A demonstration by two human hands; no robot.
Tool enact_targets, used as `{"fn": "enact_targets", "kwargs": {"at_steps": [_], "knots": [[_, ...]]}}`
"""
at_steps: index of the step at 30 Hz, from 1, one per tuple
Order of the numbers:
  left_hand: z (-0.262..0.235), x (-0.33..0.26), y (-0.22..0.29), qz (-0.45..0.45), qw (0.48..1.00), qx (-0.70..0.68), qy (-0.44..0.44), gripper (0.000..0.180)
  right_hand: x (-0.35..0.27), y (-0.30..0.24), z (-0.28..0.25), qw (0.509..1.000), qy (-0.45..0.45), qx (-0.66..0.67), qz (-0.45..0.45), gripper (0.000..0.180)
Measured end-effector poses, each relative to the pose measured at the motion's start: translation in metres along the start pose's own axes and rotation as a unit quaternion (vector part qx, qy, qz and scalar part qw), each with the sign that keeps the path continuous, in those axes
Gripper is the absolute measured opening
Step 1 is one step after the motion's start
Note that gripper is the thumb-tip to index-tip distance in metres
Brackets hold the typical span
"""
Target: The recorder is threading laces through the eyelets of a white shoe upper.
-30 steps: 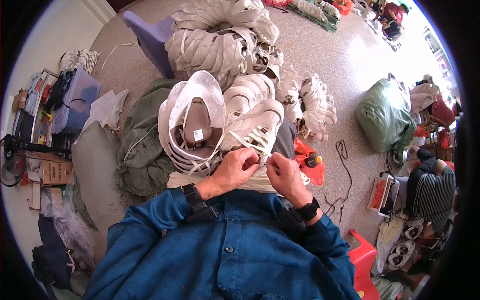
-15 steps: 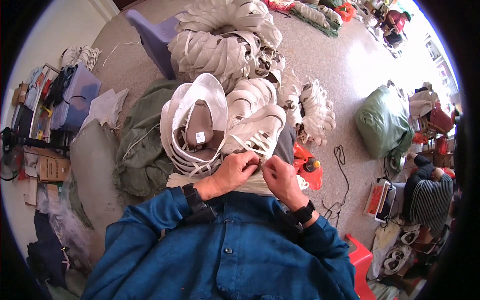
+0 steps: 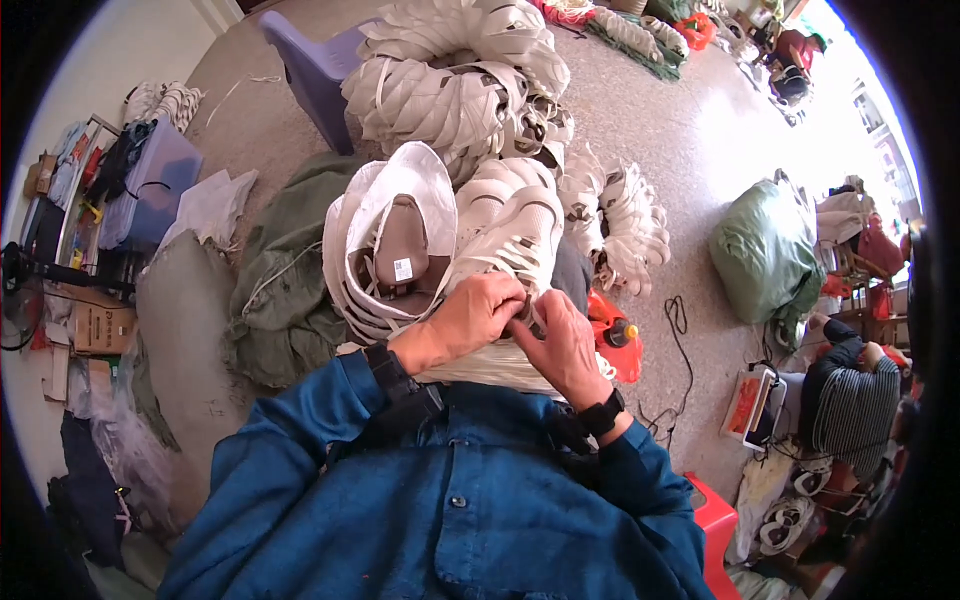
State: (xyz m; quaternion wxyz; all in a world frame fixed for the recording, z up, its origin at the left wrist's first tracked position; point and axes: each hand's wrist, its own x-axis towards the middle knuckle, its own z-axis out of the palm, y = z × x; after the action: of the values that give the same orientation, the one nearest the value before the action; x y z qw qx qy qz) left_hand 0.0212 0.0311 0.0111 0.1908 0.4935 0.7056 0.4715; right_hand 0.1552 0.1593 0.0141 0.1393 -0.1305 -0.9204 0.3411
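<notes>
A cream shoe upper (image 3: 528,225) with pale laces threaded across its front lies over my lap, toe pointing away. At its near end my left hand (image 3: 470,315) is closed, thumb and forefinger pinched on the upper's edge. My right hand (image 3: 562,345) grips the same end from the right, its thumb close to the left fingertips. Whether a lace end is between the fingers is hidden. Another cream upper (image 3: 490,185) lies behind it. To the left rest nested uppers (image 3: 340,240) with white lining and a brown insole. A bundle of pale laces (image 3: 490,368) lies below my hands.
Coiled stacks of cream uppers (image 3: 430,110) stand ahead beside a purple chair (image 3: 315,75). A dark green sack (image 3: 285,270) lies left; a red bag (image 3: 620,355) with a bottle sits right. Farther right are a pale green sack (image 3: 765,250) and another person (image 3: 850,390).
Both hands have shifted slightly upward onto the upper's near end. My right hand has gone from a pinch beside the upper to fingers laid over its edge. The view has tilted slightly.
</notes>
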Motion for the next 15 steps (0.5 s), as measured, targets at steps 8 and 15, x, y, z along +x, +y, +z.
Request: {"fn": "enact_targets", "kwargs": {"at_steps": [8, 15], "knots": [[-0.053, -0.057, 0.014, -0.016, 0.986, 0.138, -0.091, 0.009, -0.012, 0.019, 0.012, 0.999, 0.022, 0.02, 0.033, 0.034], [-0.044, -0.06, 0.035, -0.034, 0.992, 0.107, -0.056, 0.008, 0.009, 0.023, -0.003, 0.99, 0.13, 0.057, -0.027, 0.017]]}}
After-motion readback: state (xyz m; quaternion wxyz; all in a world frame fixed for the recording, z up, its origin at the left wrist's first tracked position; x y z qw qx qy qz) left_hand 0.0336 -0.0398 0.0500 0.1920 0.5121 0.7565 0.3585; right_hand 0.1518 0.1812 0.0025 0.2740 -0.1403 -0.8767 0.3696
